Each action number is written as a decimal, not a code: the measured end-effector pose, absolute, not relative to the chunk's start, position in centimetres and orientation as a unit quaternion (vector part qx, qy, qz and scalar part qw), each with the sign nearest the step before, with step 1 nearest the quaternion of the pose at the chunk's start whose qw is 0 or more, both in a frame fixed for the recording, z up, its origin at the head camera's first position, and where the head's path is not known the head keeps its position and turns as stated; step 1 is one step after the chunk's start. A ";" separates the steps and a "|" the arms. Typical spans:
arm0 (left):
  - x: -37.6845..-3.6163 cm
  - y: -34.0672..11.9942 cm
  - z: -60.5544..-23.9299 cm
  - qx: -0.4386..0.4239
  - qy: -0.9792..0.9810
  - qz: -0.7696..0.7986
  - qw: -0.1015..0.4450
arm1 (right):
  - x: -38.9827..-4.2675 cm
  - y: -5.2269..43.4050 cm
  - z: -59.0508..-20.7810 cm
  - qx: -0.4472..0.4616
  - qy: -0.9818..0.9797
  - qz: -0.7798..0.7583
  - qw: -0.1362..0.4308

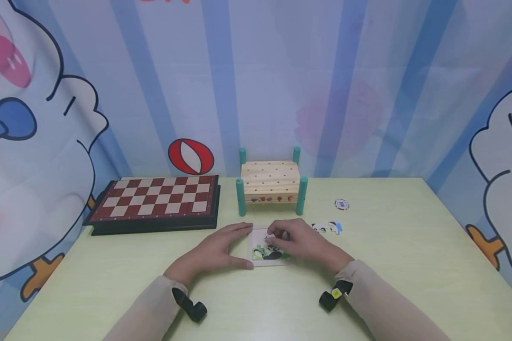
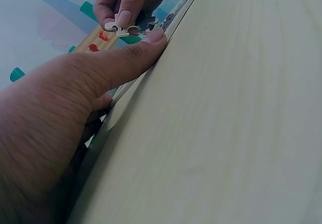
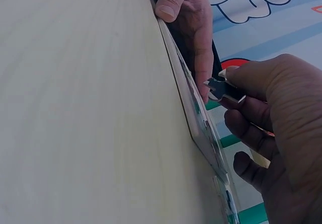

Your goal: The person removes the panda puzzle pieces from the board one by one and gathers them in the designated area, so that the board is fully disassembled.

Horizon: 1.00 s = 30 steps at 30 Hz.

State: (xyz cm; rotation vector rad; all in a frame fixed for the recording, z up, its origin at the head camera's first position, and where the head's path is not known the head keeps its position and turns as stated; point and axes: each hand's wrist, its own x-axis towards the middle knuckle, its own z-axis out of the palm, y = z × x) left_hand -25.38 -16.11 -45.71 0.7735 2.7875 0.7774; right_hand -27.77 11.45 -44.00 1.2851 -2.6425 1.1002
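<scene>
Knobbed, seemingly cardboard puzzle piece (image 2: 126, 26)

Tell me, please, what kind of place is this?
Probably a children's play corner: cartoon curtains surround a table with a chessboard, a wooden peg toy and a puzzle under the hands.

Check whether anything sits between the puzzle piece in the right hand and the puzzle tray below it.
Nothing visible does. The right hand pinches the puzzle piece just over the puzzle tray; the left hand only steadies the tray's left edge.
</scene>
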 end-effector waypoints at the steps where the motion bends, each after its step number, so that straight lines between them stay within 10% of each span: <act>1: -25.4 -16.1 -45.7 0.257 0.928 0.258 0.073 | -27.8 11.4 -44.0 0.411 -0.841 0.351 0.003; 30: -25.5 -16.1 -46.0 0.254 0.931 0.252 0.075 | -27.7 11.5 -43.9 0.385 -0.852 0.353 -0.006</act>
